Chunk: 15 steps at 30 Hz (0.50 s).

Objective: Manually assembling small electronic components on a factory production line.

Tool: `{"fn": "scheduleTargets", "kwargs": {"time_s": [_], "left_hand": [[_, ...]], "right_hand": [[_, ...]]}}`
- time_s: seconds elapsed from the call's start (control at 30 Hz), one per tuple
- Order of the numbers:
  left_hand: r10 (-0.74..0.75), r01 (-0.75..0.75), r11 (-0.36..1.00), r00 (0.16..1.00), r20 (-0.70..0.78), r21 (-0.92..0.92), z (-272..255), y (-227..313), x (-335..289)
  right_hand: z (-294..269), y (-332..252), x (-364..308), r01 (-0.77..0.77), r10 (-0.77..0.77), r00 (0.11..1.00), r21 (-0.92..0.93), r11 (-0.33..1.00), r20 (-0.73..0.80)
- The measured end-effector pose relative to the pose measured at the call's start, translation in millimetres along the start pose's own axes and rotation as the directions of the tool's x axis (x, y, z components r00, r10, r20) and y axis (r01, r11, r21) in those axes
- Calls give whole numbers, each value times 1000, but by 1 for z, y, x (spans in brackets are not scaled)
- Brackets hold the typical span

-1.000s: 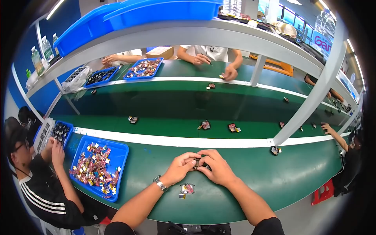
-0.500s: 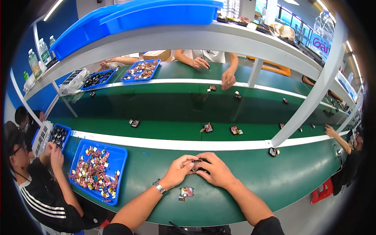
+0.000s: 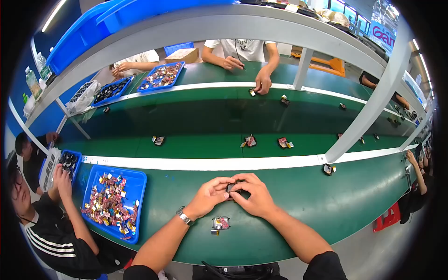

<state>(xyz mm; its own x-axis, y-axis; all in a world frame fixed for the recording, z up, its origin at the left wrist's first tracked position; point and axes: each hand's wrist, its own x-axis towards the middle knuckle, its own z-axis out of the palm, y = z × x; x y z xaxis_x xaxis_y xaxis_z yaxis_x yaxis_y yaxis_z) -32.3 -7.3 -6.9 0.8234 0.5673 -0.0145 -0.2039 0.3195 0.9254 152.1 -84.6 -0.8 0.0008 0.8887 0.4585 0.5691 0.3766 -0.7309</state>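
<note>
My left hand point(image 3: 210, 196) and my right hand point(image 3: 255, 197) meet over the green workbench, fingers closed round a small black casing point(image 3: 231, 187). My fingers cover most of it. Both thumbs press in toward it from the near side. Just below my hands lies a small open unit point(image 3: 221, 222) with a dark frame and a pinkish circuit board. A little silver and yellow piece point(image 3: 214, 232) sits at its lower left edge. A metal wristwatch point(image 3: 184, 215) is on my left wrist.
To the left stands a blue tray point(image 3: 143, 184) heaped with small pinkish boards; a co-worker point(image 3: 51, 233) sits beyond it. Past a white rail point(image 3: 196, 163), a green belt carries scattered units point(image 3: 284, 143). A slanting white post point(image 3: 368, 98) rises at right. Across, another person's hand point(image 3: 263, 85) touches a unit.
The whole view has shifted, with the bench and shelf sitting higher. My hands stay together round the black casing. Across the belt, the other person's hand has come onto a small unit.
</note>
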Motion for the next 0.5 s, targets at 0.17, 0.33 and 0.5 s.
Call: {"fn": "scheduleTargets", "kwargs": {"time_s": [0.17, 0.33, 0.5], "left_hand": [[-52, 52, 999, 998, -46, 12, 3, 2, -2], [-46, 46, 999, 999, -7, -27, -2, -3, -1], [-54, 56, 998, 997, -63, 27, 4, 1, 0]], "right_hand": [[-2, 0, -1, -25, 25, 1000, 33, 999, 7], [-6, 4, -2, -52, 37, 996, 193, 980, 80], [-5, 2, -5, -53, 42, 997, 190, 980, 62]]}}
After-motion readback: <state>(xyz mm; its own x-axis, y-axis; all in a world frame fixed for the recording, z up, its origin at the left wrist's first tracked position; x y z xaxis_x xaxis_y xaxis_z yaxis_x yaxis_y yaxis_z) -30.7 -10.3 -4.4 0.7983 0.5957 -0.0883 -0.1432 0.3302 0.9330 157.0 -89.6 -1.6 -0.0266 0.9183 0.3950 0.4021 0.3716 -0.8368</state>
